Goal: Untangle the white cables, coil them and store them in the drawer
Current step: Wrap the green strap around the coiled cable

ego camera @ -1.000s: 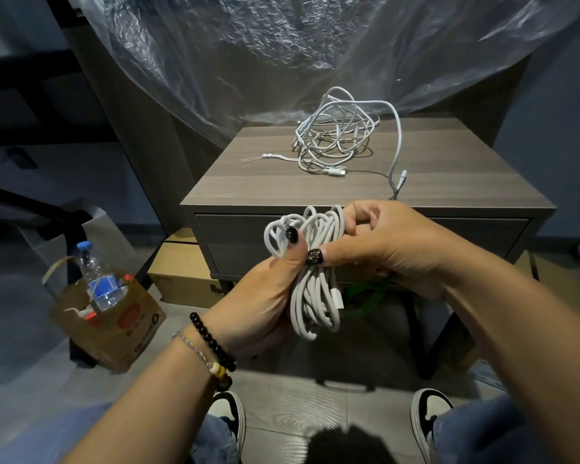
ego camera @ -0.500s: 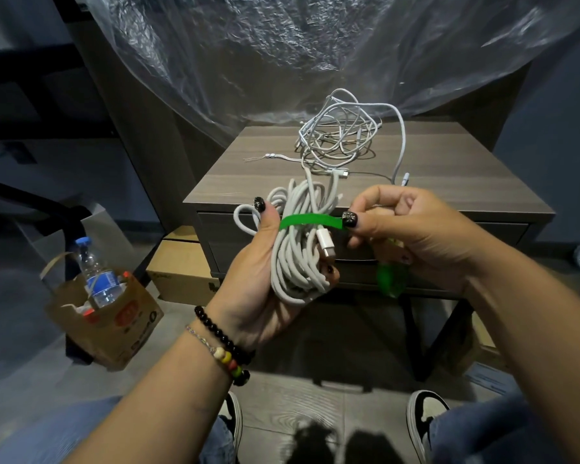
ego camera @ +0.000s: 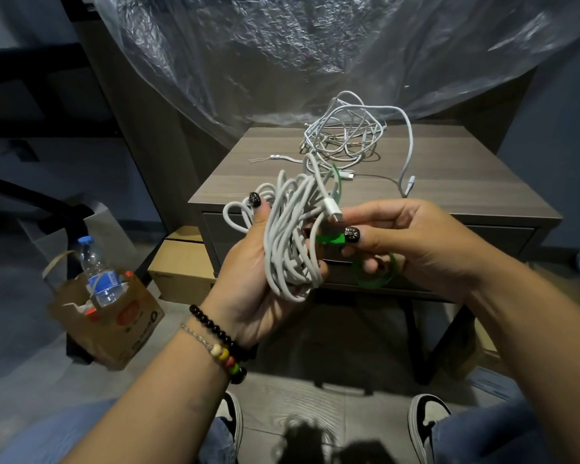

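Green strap [ego camera: 330, 238] now pulled behind coiled cable [ego camera: 290, 242] — left hand [ego camera: 248, 262] clasps coil, right hand [ego camera: 412, 242] pinches strap — clear of desk [ego camera: 449, 195] front edge.

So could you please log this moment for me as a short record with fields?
left hand: grip closed on coiled cable
right hand: pinching green tie at the coil
tie: partly around the coil, not yet fastened as far as I can tell
tangle: loose white cables on nightstand, apart from the coil
drawer: shut
floor, left: paper bag with water bottle
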Available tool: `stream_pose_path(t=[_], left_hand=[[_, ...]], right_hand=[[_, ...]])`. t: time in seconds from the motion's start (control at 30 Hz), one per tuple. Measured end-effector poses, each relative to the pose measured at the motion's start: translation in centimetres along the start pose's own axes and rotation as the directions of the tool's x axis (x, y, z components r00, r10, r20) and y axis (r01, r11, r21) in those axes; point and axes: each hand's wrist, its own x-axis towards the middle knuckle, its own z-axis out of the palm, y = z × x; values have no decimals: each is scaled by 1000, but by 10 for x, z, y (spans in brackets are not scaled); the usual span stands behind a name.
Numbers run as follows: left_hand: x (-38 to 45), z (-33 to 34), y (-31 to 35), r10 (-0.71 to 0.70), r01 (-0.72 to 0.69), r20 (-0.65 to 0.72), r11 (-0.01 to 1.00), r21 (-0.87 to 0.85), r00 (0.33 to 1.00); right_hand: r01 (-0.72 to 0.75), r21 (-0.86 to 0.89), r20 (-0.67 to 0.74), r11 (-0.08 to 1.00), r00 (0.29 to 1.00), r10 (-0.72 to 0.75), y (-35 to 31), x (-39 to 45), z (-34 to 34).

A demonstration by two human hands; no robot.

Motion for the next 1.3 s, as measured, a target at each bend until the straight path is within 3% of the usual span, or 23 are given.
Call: stream_pose_path(t=[0.23, 0.37, 0.5, 0.73, 0.93, 1.13, 1.3], left_hand=[[-1, -3, -1, 36, -11, -103, 971, 240, 994], [-3, -6, -5, 29, -53, 70, 926, 373, 997], [-3, -7, -7, 17, -65, 145, 942, 330, 989], [-3, -13, -7, -2, -8, 31, 945, 328, 1000], [-7, -13, -3, 14, -16, 9, 960, 278, 1000], [-1, -11, 0, 115, -73, -168, 969, 238, 979], [-3, -3, -6, 116, -93, -152, 984, 150, 982]], right_hand=[[-44, -1, -66, 999, 997, 44, 2, 1, 2], [-47, -142, -54, 989, 998, 39, 3, -2, 2], [-68, -155, -46, 986, 997, 62, 2, -3, 0], [-41, -103, 21, 994, 999, 43, 6, -3, 1], [-14, -7, 59, 1000, 998, 15, 4, -4, 5], [60, -179, 25, 982, 998, -56, -1, -8, 9], [189, -604, 32, 774, 976, -214, 15, -7, 23]])
